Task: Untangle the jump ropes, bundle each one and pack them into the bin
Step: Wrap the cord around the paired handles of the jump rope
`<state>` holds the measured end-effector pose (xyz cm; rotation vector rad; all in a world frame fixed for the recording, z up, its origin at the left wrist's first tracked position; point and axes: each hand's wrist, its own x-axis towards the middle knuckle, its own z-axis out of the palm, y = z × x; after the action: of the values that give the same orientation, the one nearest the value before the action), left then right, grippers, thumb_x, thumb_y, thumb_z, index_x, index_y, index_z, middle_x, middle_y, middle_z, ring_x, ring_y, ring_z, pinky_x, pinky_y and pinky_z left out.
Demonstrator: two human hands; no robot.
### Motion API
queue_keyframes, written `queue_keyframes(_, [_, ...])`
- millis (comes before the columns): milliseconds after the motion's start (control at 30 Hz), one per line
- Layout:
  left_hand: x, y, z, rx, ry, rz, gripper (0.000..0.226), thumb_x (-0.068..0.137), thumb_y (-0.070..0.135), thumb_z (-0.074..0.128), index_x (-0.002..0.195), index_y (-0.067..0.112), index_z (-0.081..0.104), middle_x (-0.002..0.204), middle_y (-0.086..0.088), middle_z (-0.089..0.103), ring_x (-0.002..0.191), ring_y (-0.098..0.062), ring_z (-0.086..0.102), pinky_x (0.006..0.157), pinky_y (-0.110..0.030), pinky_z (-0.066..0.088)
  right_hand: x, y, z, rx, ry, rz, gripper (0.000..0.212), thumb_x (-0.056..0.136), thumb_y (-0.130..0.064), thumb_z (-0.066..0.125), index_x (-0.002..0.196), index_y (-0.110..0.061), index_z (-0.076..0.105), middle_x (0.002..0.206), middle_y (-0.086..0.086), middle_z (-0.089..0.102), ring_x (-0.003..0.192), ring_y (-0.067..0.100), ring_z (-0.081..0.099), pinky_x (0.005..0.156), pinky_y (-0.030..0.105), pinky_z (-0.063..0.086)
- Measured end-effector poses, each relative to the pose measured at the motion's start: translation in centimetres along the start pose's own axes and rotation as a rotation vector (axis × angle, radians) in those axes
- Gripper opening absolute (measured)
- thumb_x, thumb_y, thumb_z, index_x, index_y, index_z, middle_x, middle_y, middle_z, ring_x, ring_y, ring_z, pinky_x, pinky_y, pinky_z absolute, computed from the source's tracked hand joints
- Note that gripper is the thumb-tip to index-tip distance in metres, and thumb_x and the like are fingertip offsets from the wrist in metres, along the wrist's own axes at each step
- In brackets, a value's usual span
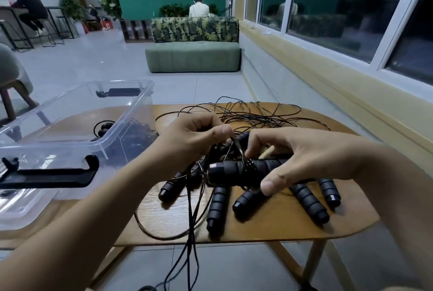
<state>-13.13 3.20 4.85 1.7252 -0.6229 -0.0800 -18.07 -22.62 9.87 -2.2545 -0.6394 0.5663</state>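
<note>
Wooden bench (293, 225): left hand (192, 136) fingers pinch cord (237, 150), right hand (300, 159) fingers curl round handle (228, 172); best keep wraps taut.

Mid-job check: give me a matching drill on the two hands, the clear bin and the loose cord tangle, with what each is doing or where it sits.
1. left hand
2. right hand
3. clear bin
4. loose cord tangle

A. spread over the far side of the table
B. grips a black handle
C. pinches cord loops
D. stands on the table's left end

Pairs: 1-C, 2-B, 3-D, 4-A.
</note>
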Motion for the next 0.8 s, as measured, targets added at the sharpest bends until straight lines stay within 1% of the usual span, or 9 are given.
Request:
queue_keyframes(67, [-0.1, -0.3, 0.2, -0.060, -0.028, 0.017, 0.032, 0.100, 0.040, 0.073, 0.079, 0.017, 0.064, 0.065, -0.003, 0.044, 0.055, -0.014, 0.035, 0.049, -0.027, 0.025, -0.5, -0.4, 0.1, 0.152, -0.012, -0.091, 0.053, 0.075, -0.043, 0.091, 0.117, -0.028, 0.062, 0.114, 0.016, 0.077, 0.103, 0.039, 0.073, 0.089, 0.049, 0.057])
queue_keyframes(167, [-0.2, -0.5, 1.3, -0.118, -0.042, -0.012, 0.035, 0.106, 0.011, 0.060, 0.074, 0.024, 0.063, 0.068, -0.006, 0.046, 0.057, -0.016, 0.039, 0.050, -0.023, 0.032, -0.8, -0.7, 0.1, 0.376, 0.039, -0.198, 0.059, 0.074, -0.044, 0.096, 0.115, -0.023, 0.060, 0.111, 0.029, 0.075, 0.093, 0.055, 0.066, 0.087, 0.060, 0.055])
queue_keyframes(200, [-0.2, -0.5, 1.8, -0.180, -0.021, -0.057, 0.040, 0.105, 0.009, 0.061, 0.068, 0.025, 0.062, 0.064, -0.006, 0.039, 0.054, -0.015, 0.031, 0.048, -0.024, 0.026, -0.9, -0.9, 0.1, 0.433, 0.079, -0.223, 0.062, 0.070, -0.049, 0.097, 0.113, -0.024, 0.060, 0.108, 0.026, 0.077, 0.082, 0.051, 0.065, 0.080, 0.053, 0.058])
queue_keyframes(267, [-0.1, -0.4, 2.8, -0.281, -0.007, -0.112, 0.041, 0.103, 0.024, 0.063, 0.063, 0.024, 0.058, 0.062, -0.003, 0.025, 0.055, -0.017, 0.016, 0.049, -0.031, 0.013, -0.6, -1.1, 0.2, 0.519, 0.190, -0.256, 0.062, 0.067, -0.054, 0.097, 0.108, -0.024, 0.062, 0.104, 0.024, 0.078, 0.063, 0.026, 0.060, 0.059, 0.028, 0.053])
queue_keyframes(400, [0.0, -0.1, 4.0, -0.200, -0.047, -0.070, 0.038, 0.112, 0.036, 0.045, 0.090, 0.016, 0.069, 0.069, -0.009, 0.015, 0.058, -0.022, 0.012, 0.051, -0.037, 0.008, 0.3, -0.4, 0.1, 0.548, 0.488, -0.229, 0.064, 0.063, -0.057, 0.098, 0.104, -0.021, 0.064, 0.102, 0.038, 0.072, 0.059, 0.023, 0.052, 0.046, 0.026, 0.037])
queue_keyframes(500, [-0.1, -0.6, 4.4, -0.048, -0.021, -0.109, 0.041, 0.114, 0.035, 0.045, 0.101, 0.002, 0.066, 0.060, 0.004, 0.028, 0.050, -0.013, 0.024, 0.045, -0.026, 0.019, 0.8, 0.0, 0.0, 0.416, 0.660, -0.155, 0.068, 0.059, -0.065, 0.096, 0.107, -0.027, 0.066, 0.101, 0.021, 0.079, 0.064, 0.017, 0.065, 0.056, 0.031, 0.048])
queue_keyframes(633, [-0.6, -0.2, 5.2, 0.372, -0.062, -0.063, 0.033, 0.111, 0.040, 0.050, 0.097, 0.019, 0.070, 0.058, 0.013, 0.047, 0.051, -0.007, 0.043, 0.051, -0.028, 0.033, 1.1, 1.2, -0.5, 0.199, 0.877, -0.086, 0.064, 0.062, -0.070, 0.090, 0.106, -0.032, 0.064, 0.090, 0.002, 0.082, 0.076, 0.019, 0.077, 0.074, 0.047, 0.061])
queue_keyframes(700, [-0.8, 0.5, 5.2, 0.502, -0.084, -0.027, 0.030, 0.110, 0.042, 0.052, 0.097, 0.021, 0.070, 0.061, 0.015, 0.054, 0.053, -0.003, 0.048, 0.054, -0.028, 0.035, 1.2, 2.1, -1.0, 0.077, 0.903, -0.012, 0.063, 0.061, -0.072, 0.089, 0.105, -0.034, 0.065, 0.091, -0.003, 0.081, 0.085, 0.020, 0.078, 0.084, 0.051, 0.063])
queue_keyframes(800, [-0.8, 1.6, 4.5, 0.543, -0.068, 0.076, 0.027, 0.109, 0.038, 0.055, 0.095, 0.024, 0.073, 0.071, 0.012, 0.064, 0.062, -0.002, 0.055, 0.058, -0.027, 0.041, 1.5, 3.4, -1.5, -0.034, 0.835, 0.086, 0.060, 0.061, -0.073, 0.089, 0.102, -0.035, 0.068, 0.101, -0.007, 0.077, 0.095, 0.015, 0.074, 0.090, 0.044, 0.060])
